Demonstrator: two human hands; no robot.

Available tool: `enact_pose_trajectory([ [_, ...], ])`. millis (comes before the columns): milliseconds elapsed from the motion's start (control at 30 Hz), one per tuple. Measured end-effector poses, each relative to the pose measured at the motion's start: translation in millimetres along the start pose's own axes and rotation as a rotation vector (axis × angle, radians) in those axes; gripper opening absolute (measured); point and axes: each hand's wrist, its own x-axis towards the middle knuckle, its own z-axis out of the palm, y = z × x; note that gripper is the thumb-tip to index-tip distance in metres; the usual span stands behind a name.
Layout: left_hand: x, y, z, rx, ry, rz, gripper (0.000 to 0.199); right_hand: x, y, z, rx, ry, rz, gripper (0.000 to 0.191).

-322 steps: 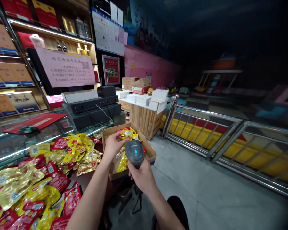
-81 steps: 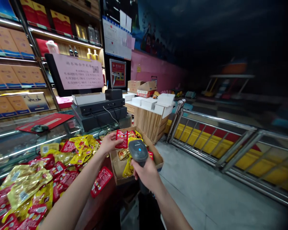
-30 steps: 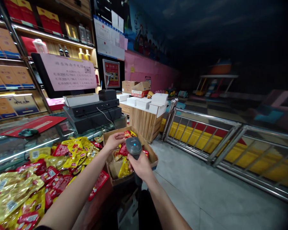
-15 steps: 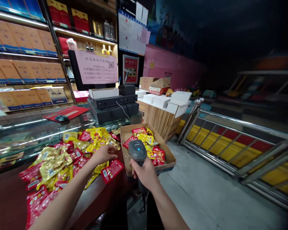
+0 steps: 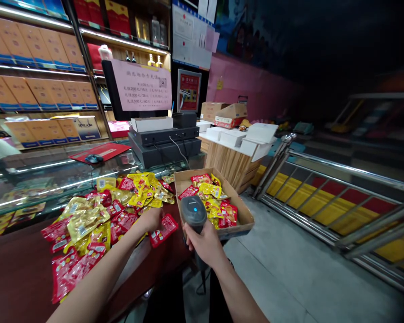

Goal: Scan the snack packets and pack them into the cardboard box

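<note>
Packet (image 5: 166, 230), red, lies right by the curled left hand (image 5: 150, 220) – whether gripped, I cannot tell – slanting away toward the carton (image 5: 245, 215); the right hand (image 5: 207, 243), farther off, grasps the scanner (image 5: 194, 211)

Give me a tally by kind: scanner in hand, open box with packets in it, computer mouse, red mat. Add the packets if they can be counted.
Scanner in the right hand: 1
Open box with packets inside: 1
Computer mouse: 1
Red mat: 1
Total: 4
The packets overlap too much to count, so they are left out.
</note>
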Motion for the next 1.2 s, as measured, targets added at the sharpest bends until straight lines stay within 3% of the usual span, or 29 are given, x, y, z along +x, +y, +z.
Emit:
enact_pose_trajectory([
  [133,-1,-1,-11.8,-0.022,0.047,-0.007,0.026,1,-3,-2,-0.007,0.010,0.002,0.025],
  [233,0,-7,-31.5,-0.061,0.073,0.003,0.008,0,-6,-4,0.002,0.027,-0.004,0.025],
  [400,10,0,-69.8,-0.471,0.231,0.135,0.039,2,-9,-11,0.012,0.045,-0.017,0.023],
  [500,25,30,-83.4,-0.786,0.198,0.200,0.046,4,-11,-18,-0.015,0.077,-0.017,0.019],
  [600,40,73,-88.2,-0.975,0.109,0.214,0.047,5,-14,-29,-0.043,0.103,-0.019,0.015],
  [833,64,157,-82.8,-1.092,-0.050,0.268,0.051,3,-3,-57,-0.066,0.221,0.019,0.016],
  [1000,73,189,-79.5,-1.121,-0.119,0.302,0.051,2,2,-73,-0.052,0.274,0.026,0.018],
  [1200,77,200,-80.7,-1.113,-0.109,0.314,0.055,4,0,-77,-0.029,0.270,0.005,0.018],
])
